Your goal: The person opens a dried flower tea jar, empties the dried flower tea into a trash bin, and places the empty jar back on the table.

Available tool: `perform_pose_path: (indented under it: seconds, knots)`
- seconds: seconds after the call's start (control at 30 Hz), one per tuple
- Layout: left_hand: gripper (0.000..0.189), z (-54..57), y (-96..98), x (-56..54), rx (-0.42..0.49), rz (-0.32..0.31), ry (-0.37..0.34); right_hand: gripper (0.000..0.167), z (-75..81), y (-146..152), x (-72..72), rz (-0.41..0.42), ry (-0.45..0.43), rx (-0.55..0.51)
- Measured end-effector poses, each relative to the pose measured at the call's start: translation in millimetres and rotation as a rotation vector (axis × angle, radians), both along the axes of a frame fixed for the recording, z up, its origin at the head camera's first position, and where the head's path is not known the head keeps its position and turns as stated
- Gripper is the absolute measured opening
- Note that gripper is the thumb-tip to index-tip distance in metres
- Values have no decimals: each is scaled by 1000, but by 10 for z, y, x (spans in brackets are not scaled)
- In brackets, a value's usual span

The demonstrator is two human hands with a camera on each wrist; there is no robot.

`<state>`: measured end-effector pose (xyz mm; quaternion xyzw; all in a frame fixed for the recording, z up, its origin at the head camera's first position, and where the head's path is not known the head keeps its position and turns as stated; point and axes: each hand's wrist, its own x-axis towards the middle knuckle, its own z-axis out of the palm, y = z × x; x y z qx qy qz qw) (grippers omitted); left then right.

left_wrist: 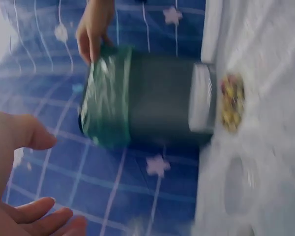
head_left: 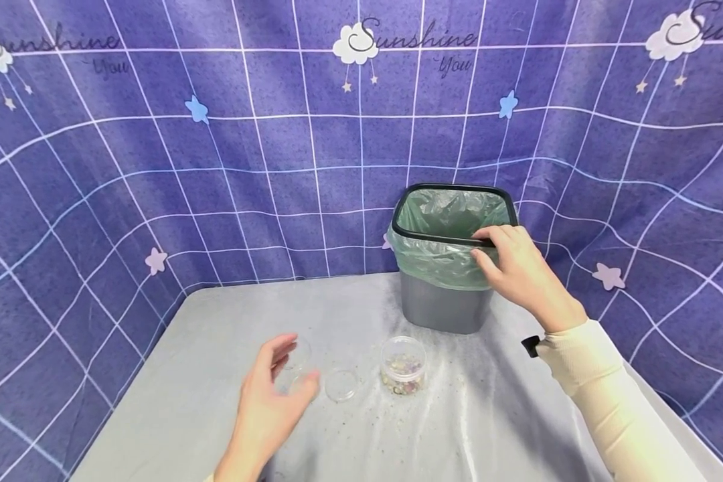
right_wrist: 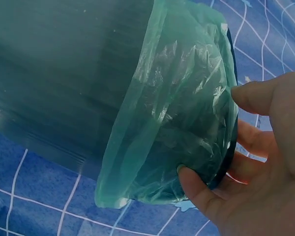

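Observation:
A grey trash bin (head_left: 446,309) lined with a green plastic bag (head_left: 440,262) stands at the back right. My right hand (head_left: 512,268) grips its black rim (head_left: 442,239) at the front right corner; in the right wrist view the fingers (right_wrist: 204,191) curl around the bagged edge. My left hand (head_left: 277,395) hovers over the table's left part, fingers spread and slightly bent, with the palm free in the left wrist view (left_wrist: 34,182). Beside it lies a clear round lid (head_left: 340,385). Another clear round piece (head_left: 301,353) shows partly hidden behind its fingers.
In front of the bin stands a clear round jar (head_left: 404,365), its lower part filled with small yellowish and reddish dried bits. Tiny crumbs lie scattered on the pale table cover (head_left: 229,335). A blue-purple gridded curtain (head_left: 277,147) hangs behind and along both sides.

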<state>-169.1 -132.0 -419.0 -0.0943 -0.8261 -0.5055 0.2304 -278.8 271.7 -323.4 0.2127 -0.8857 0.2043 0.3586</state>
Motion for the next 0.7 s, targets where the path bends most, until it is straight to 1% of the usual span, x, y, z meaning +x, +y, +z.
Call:
perform_pose_path:
  seconds: [0.03, 0.1, 0.17, 0.23, 0.33, 0.4, 0.47, 0.6, 0.7]
  knots:
    - [62, 0, 74, 9, 12, -22, 15, 24, 4, -4, 7, -2, -6, 0]
    - [60, -9, 230, 14, 24, -60, 18, 25, 8, -11, 23, -5, -10, 0]
    - [59, -50, 382, -14, 12, -100, 16, 26, 11, -19, 41, -9, -8, -2]
    - [58, -113, 530, -66, -15, -128, -5, 26, 16, -26, 51, -13, -4, -3]
    - [61, -242, 735, -186, -101, -137, -42, 27, 30, -52, 63, -11, 4, -3]
    - [69, -331, 854, -273, -156, -127, -90, 27, 39, -75, 79, -10, 10, -8]
    - [80, -428, 965, -379, -204, -123, -132, 27, 52, -95, 105, -11, 24, -24]
    - [106, -604, 1167, -578, -247, -130, -208, 26, 70, -118, 194, -38, 75, -84]
    - [117, -716, 1279, -686, -272, -112, -249, 26, 75, -132, 256, -45, 136, -123]
